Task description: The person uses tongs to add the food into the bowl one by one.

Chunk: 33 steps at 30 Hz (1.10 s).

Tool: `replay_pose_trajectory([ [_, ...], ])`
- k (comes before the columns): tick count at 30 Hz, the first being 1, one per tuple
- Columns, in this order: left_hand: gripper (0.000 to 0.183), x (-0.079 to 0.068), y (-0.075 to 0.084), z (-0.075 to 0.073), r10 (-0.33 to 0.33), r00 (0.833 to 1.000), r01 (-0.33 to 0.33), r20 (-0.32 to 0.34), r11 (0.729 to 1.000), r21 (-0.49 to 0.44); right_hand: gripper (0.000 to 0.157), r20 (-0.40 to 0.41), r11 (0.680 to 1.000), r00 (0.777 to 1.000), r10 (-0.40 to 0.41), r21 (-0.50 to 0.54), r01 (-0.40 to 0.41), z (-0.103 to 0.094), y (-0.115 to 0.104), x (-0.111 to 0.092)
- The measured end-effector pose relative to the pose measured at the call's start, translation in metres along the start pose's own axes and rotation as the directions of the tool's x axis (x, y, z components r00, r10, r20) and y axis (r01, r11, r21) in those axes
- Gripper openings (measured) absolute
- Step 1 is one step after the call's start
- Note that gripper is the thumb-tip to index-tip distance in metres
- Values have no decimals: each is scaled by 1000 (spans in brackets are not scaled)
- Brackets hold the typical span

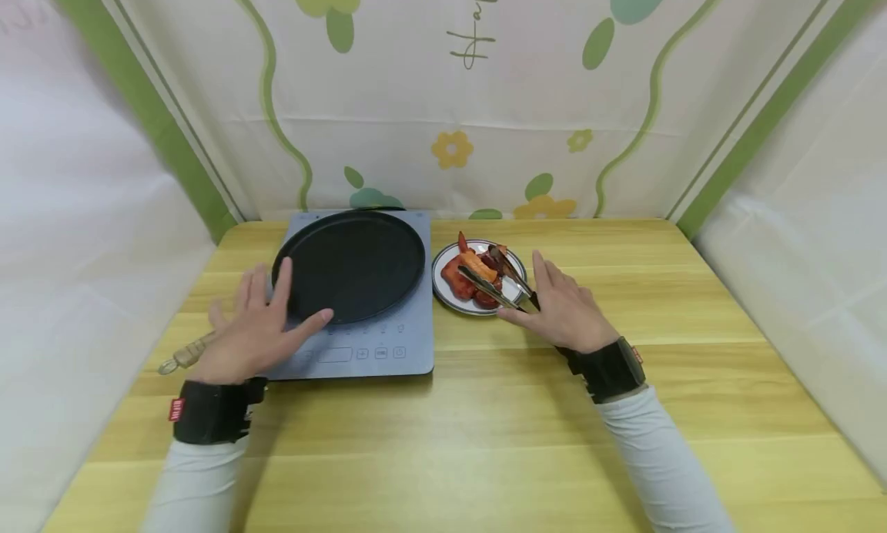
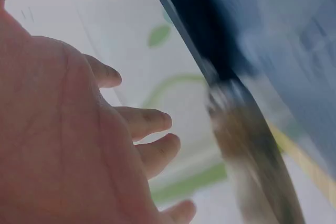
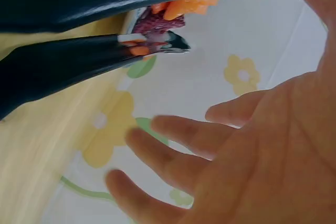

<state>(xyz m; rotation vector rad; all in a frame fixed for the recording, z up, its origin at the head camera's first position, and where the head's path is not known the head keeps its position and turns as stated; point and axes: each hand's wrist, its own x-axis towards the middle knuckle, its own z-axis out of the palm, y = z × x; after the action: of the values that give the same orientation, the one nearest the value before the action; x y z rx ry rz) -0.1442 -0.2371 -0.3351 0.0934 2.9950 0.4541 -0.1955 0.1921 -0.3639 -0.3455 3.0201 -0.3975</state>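
Pale sleeves (image 1: 197,479) and black wristbands (image 1: 208,412) frame the near side of a wood-grain table (image 1: 471,440), where I watch a person's two bare hands from afar. At my left, the left hand (image 1: 252,329) is open, fingers spread and holding nothing, above the near-left edge of a round black pan (image 1: 353,263). The pan sits on a grey cooktop (image 1: 419,340), reaching past its left edge, its dark inner surface facing up; its handle (image 1: 190,353) runs out beyond the hand toward the table's left side. Just right of the cooktop, a white plate (image 1: 440,279) with dark rings at its rim holds a small heap of food: glossy reddish-brown pieces (image 1: 457,283), an orange piece (image 1: 478,267) on top and, as my right wrist view shows, a dark purple piece (image 3: 157,22). Metal tongs (image 1: 485,286) with black handles lie across the plate's near-right rim, their tips parted, with the orange piece showing between them. Over the handles, the right hand (image 1: 564,310) is open too, fingers extended; I cannot tell whether it touches the tongs. Behind, a white flowered cloth (image 1: 402,94) rises at the table's far edge.
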Motion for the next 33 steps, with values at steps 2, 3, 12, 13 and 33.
replay_pose_trajectory([
  [2, 107, -2, -13, -2, -34, 999, 34, 15, 999, -11, 117, 22, 1000, 1000, 18, 1, -19, 1, 3, 0],
  [3, 107, -3, -20, -3, -49, 999, 49, 23, 999, -9, 117, 32, 1000, 999, 25, -1, -25, 2, 4, 0],
  [12, 66, 2, -66, -6, 9, 994, -4, 104, 998, -55, 110, 58, 999, 997, 52, -18, -51, 6, 10, 3],
  [13, 57, 4, -69, -6, 16, 993, -8, 114, 997, -71, 108, 59, 998, 997, 54, -20, -52, 7, 10, 3],
  [33, 22, 22, -89, 0, -50, 990, 50, 132, 999, 6, 78, 110, 994, 988, 107, -12, -106, 22, 14, 9],
])
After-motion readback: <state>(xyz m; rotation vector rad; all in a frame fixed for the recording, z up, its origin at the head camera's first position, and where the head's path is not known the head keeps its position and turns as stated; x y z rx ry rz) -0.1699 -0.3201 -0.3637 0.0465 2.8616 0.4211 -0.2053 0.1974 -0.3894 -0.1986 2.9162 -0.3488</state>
